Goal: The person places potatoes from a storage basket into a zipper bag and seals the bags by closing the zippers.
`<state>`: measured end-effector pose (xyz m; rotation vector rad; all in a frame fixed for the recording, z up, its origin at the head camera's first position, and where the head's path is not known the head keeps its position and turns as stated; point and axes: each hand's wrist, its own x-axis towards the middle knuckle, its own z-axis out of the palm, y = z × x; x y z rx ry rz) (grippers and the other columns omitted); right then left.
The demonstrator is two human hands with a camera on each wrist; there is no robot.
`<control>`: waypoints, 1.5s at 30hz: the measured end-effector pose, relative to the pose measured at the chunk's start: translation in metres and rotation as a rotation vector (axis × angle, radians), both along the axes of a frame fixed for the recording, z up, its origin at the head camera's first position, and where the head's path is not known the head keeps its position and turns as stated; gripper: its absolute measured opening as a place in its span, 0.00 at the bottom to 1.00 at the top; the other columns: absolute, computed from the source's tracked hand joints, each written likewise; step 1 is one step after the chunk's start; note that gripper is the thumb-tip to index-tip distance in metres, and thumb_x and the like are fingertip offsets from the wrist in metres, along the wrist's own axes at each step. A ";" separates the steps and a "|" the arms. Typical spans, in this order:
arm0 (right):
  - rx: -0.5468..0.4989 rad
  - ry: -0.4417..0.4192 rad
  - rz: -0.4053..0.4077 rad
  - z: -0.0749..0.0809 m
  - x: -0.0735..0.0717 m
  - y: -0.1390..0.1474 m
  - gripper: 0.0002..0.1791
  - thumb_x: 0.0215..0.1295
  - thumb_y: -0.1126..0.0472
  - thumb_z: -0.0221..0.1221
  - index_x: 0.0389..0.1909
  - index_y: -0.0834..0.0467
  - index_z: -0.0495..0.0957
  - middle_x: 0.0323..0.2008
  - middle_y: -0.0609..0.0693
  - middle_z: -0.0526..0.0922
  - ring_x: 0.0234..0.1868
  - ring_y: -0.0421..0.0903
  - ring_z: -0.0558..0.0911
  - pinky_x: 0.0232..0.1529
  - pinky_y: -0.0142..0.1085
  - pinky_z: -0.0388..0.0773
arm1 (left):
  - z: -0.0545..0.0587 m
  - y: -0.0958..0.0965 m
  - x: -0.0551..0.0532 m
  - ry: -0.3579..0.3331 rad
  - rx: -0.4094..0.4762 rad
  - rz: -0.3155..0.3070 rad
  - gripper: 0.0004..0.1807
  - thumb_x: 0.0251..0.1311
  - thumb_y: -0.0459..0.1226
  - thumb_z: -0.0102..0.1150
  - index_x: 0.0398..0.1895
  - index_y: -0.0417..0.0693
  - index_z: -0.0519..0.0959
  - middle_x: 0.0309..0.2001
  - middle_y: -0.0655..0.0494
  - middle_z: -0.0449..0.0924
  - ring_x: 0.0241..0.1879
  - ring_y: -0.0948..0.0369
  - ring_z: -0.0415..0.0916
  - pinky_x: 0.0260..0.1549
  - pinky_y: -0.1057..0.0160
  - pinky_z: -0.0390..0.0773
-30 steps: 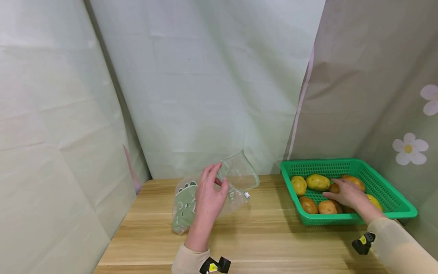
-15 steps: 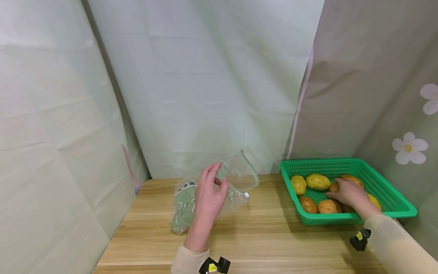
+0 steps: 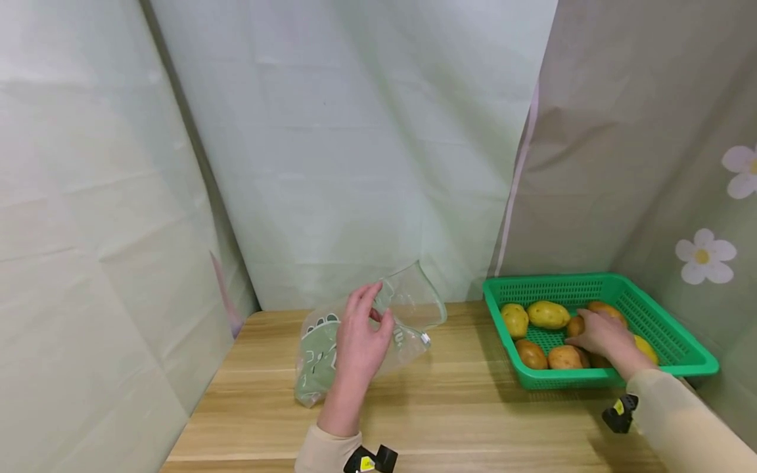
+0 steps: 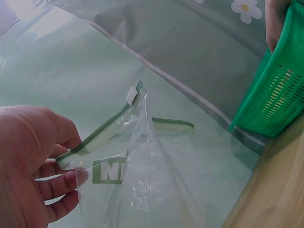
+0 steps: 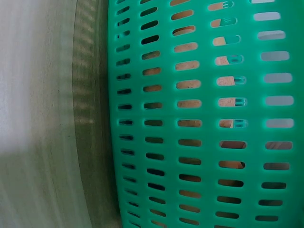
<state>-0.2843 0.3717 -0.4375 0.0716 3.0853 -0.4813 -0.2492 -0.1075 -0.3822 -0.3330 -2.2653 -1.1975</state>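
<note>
My left hand [image 3: 362, 335] pinches the rim of a clear zip bag [image 3: 322, 361] between thumb and fingers. The bag has a green cartoon print, and its mouth gapes toward the right. A white slider [image 4: 132, 96] sits on its green zip strip in the left wrist view. My right hand [image 3: 606, 336] reaches into a green plastic basket [image 3: 688, 358], its fingers curled at a brown potato [image 3: 575, 326] that they partly cover. Beside it lie yellow potatoes [image 3: 549, 315] and brown potatoes [image 3: 531, 355]. The right wrist view holds only the basket's slotted wall [image 5: 204, 114] and the table.
Both things stand on a wooden table [image 3: 449, 414], the basket at the right and the bag left of it. Pale cloth curtains [image 3: 355, 164] hang close behind and at both sides. A flower-printed cloth [image 3: 706, 256] is near the basket's right end.
My right hand has drawn its fingers in around the brown potato and shifted very slightly. The left hand and the bag stay where they were.
</note>
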 end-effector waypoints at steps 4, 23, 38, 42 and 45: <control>-0.006 0.003 0.002 0.000 0.001 0.000 0.51 0.65 0.47 0.75 0.74 0.79 0.65 0.70 0.85 0.66 0.66 0.88 0.64 0.58 0.80 0.69 | 0.000 0.000 0.000 -0.002 -0.003 0.001 0.28 0.69 0.31 0.67 0.73 0.43 0.80 0.71 0.45 0.77 0.40 0.60 0.81 0.35 0.58 0.78; -0.029 0.124 -0.035 0.009 0.007 -0.004 0.51 0.69 0.46 0.72 0.73 0.82 0.64 0.64 0.87 0.66 0.59 0.83 0.72 0.51 0.73 0.76 | 0.003 0.001 0.001 0.004 -0.011 0.004 0.28 0.69 0.33 0.67 0.73 0.42 0.81 0.70 0.45 0.77 0.40 0.58 0.82 0.37 0.54 0.78; -0.047 0.191 -0.060 0.024 0.012 -0.015 0.50 0.71 0.44 0.72 0.76 0.77 0.64 0.66 0.85 0.64 0.59 0.82 0.74 0.46 0.70 0.77 | 0.002 0.002 0.000 -0.005 -0.008 0.002 0.28 0.70 0.32 0.67 0.73 0.42 0.80 0.71 0.45 0.77 0.40 0.59 0.81 0.35 0.55 0.78; -0.058 0.227 -0.062 0.027 0.012 -0.020 0.50 0.70 0.44 0.72 0.76 0.76 0.64 0.66 0.85 0.64 0.57 0.79 0.75 0.43 0.67 0.79 | 0.001 0.002 0.000 -0.007 -0.012 0.000 0.28 0.70 0.32 0.67 0.73 0.43 0.80 0.71 0.45 0.77 0.41 0.59 0.81 0.34 0.56 0.77; -0.073 0.261 -0.057 0.030 0.013 -0.025 0.50 0.70 0.44 0.72 0.76 0.75 0.64 0.66 0.84 0.65 0.55 0.77 0.77 0.40 0.63 0.79 | 0.002 0.002 0.000 -0.011 -0.012 0.001 0.28 0.70 0.32 0.66 0.74 0.43 0.80 0.71 0.46 0.76 0.41 0.59 0.81 0.34 0.56 0.78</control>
